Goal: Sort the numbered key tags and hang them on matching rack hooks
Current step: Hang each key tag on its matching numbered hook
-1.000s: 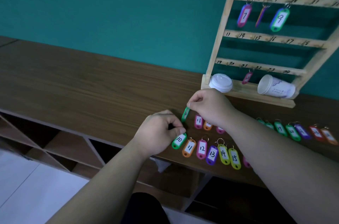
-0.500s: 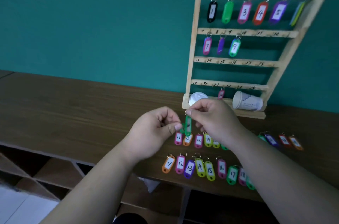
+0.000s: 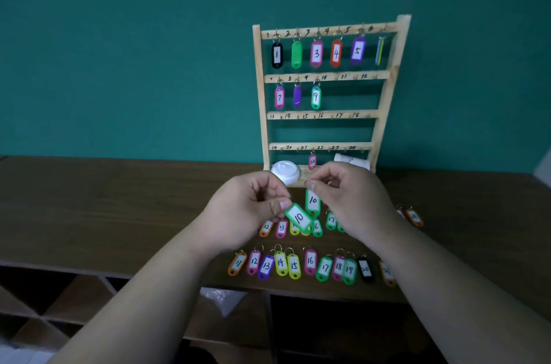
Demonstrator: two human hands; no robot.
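A wooden key rack (image 3: 384, 113) stands against the teal wall, with tags hanging on hooks 1 to 9 and one on the bottom row. My left hand (image 3: 247, 208) pinches a tilted green tag marked 10 (image 3: 298, 217). My right hand (image 3: 348, 199) pinches the ring of a second green tag marked 10 (image 3: 312, 201), which hangs upright beside the first. Two rows of numbered tags lie on the wooden counter (image 3: 119, 208) below my hands; the front row (image 3: 293, 265) reads 11 to 20, while the back row (image 3: 281, 228) is partly hidden by my hands.
A white cup lid (image 3: 285, 171) and a tipped paper cup (image 3: 348, 159) rest on the rack's base. Several more tags (image 3: 413, 216) lie at the right. Open shelf compartments (image 3: 59, 298) sit under the counter's front edge, with a clear plastic bag (image 3: 222, 296) inside.
Both hands have risen off the counter, each carrying a green tag 10, and the left tag now shows its face. The view has tilted up to take in the whole rack.
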